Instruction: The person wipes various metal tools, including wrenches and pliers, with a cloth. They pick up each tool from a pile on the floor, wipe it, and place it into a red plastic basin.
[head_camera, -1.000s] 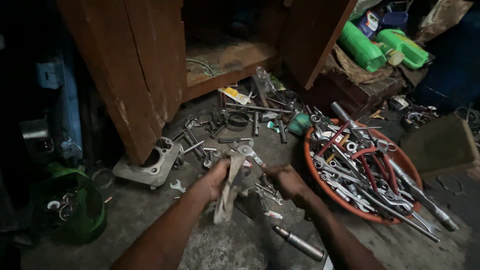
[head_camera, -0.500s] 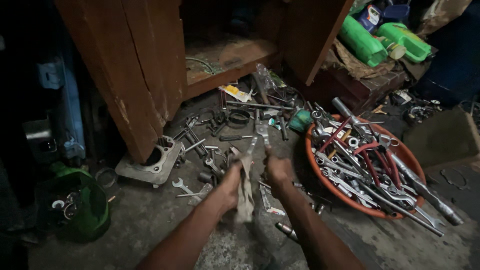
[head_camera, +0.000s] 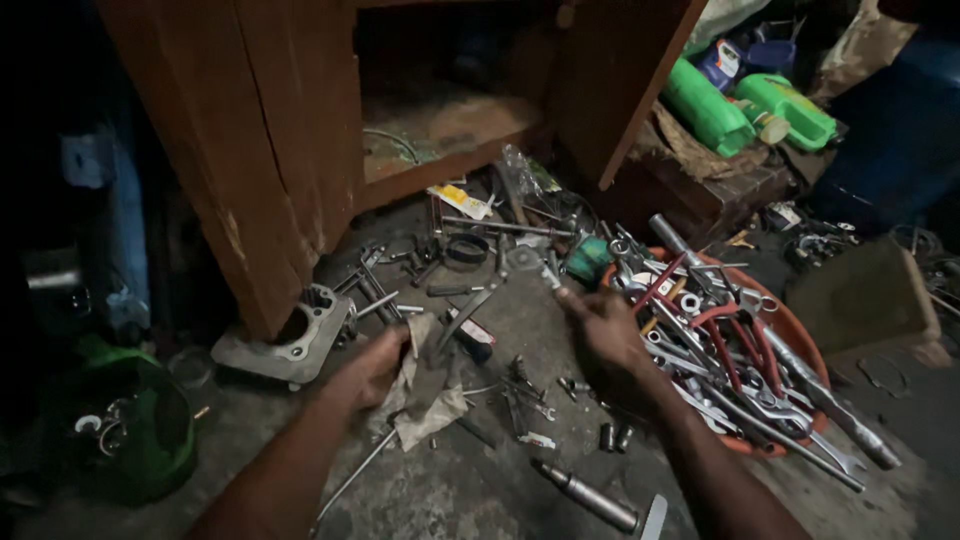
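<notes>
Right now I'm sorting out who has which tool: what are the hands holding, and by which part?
Both hands share one long wrench: left hand grips its lower end through a rag, right hand pinches its top end.

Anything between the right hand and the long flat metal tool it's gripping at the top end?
Nothing visible. The right hand pinches the upper end of the long flat metal tool directly; the left hand holds its lower end through a grey rag.
</notes>
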